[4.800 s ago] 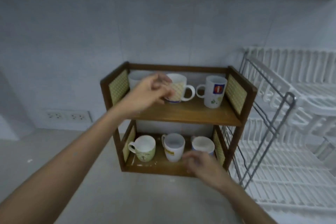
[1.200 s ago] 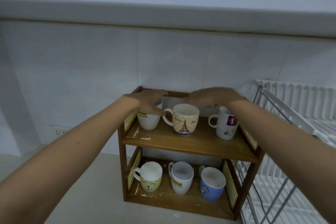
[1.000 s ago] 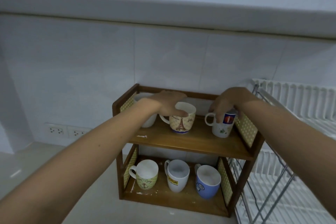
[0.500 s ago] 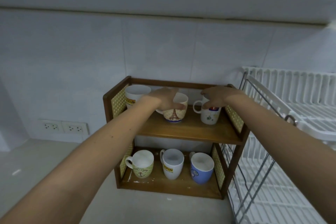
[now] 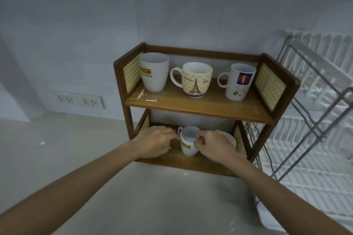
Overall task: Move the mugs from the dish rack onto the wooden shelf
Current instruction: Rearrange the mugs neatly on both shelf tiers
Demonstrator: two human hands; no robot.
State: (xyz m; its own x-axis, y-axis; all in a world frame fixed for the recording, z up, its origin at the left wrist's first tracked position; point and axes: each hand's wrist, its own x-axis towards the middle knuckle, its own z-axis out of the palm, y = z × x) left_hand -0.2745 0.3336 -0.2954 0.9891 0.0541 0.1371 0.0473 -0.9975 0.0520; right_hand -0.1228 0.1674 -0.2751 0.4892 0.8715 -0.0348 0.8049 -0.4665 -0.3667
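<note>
The wooden shelf (image 5: pixel 198 108) stands on the counter against the wall. Its top tier holds a white mug with a yellow label (image 5: pixel 153 76), an Eiffel Tower mug (image 5: pixel 194 81) and a white mug with a red and blue logo (image 5: pixel 237 83). On the bottom tier, my left hand (image 5: pixel 154 144) is wrapped around the left mug, which it almost fully hides. A white yellow-label mug (image 5: pixel 188 142) stands in the middle. My right hand (image 5: pixel 214 146) is closed on the left side of the blue mug (image 5: pixel 230 139), of which only the white rim shows.
The white dish rack (image 5: pixel 315 139) with its grey metal frame stands right beside the shelf. A double wall socket (image 5: pixel 78 100) sits low on the tiled wall to the left. The pale counter (image 5: pixel 133 196) stretches in front of the shelf.
Both hands have dropped from the top-tier mugs to the bottom tier. The left now covers the left mug and the right the blue one. The view has tilted down.
</note>
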